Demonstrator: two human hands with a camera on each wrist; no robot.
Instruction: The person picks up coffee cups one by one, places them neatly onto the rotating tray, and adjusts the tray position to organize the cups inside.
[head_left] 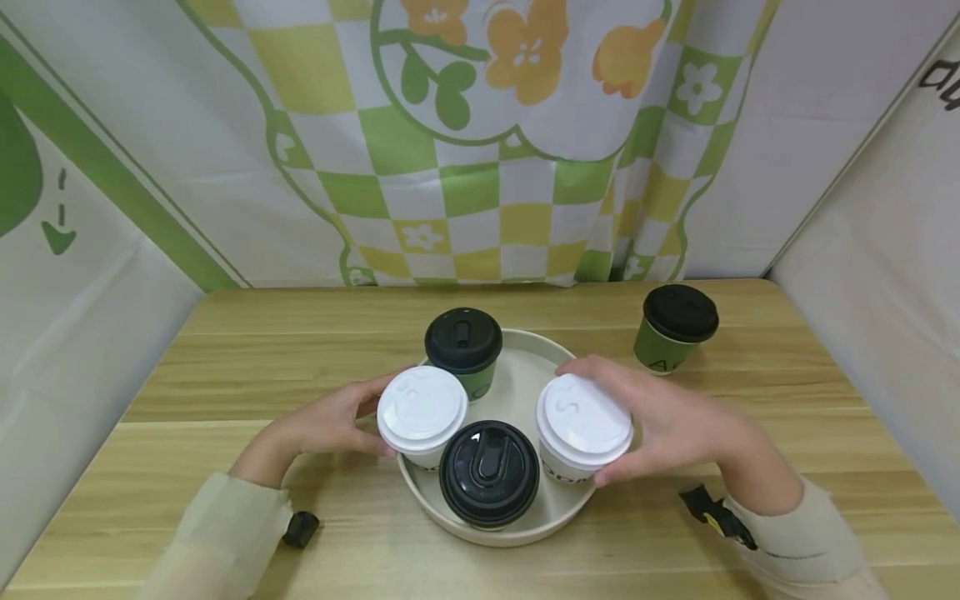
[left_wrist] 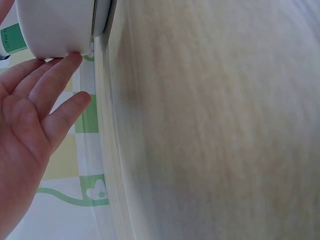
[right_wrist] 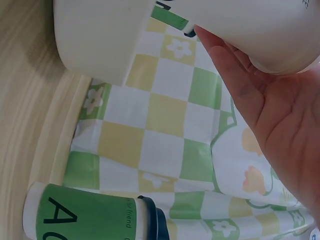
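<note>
The left white cup (head_left: 422, 408) is held from its outer side by the left hand (head_left: 330, 421), with the thumb and fingers put around it; the little finger is held away from it. The right white cup (head_left: 585, 421) is gripped by the right hand (head_left: 667, 421), with the thumb in front and the fingers behind. Both cups are kept over the tray (head_left: 517, 383), one by its left edge and one by its right. Whether their bottoms are set down cannot be told.

A green back cup (head_left: 463, 342) and a front cup (head_left: 489, 473), both topped with black lids, are also carried by the tray. Some room is found between the back cup and the right white cup.

A green lone cup (head_left: 677, 325) is set on the desk (head_left: 300, 333), past the right hand. Wide wood is seen between the tray and both side edges. The back edge is met by a checked cloth (head_left: 450, 233).
</note>
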